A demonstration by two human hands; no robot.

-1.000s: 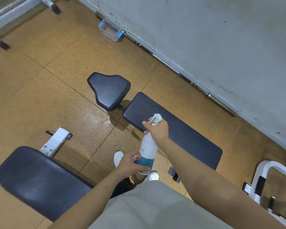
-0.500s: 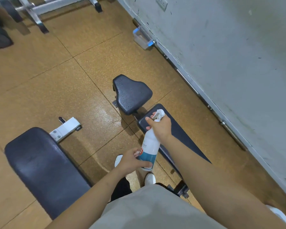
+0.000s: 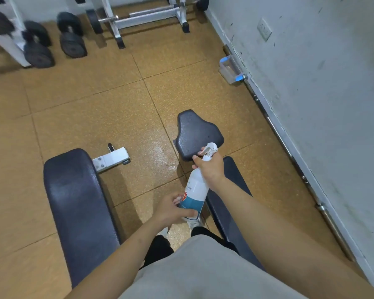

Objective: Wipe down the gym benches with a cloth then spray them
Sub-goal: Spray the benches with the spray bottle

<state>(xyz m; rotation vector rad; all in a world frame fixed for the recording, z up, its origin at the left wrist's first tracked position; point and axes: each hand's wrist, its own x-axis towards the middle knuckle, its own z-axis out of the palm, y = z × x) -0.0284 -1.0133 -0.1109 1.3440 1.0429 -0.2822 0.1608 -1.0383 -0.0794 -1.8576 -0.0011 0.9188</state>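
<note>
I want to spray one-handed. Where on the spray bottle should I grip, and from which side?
Grip the spray bottle at its narrow neck under the trigger head, coming from behind, opposite the nozzle, as the right hand does: the neck is slim enough to wrap and a finger reaches the trigger. The left hand on the wide base probably just steadies it.

Bottle: white-and-teal plastic spray bottle [image 3: 195, 190], tilted, lower centre.
Left: dark padded vinyl bench [image 3: 78, 203], lower left.
Right: matching dark bench [image 3: 232, 171], centre right.
</note>
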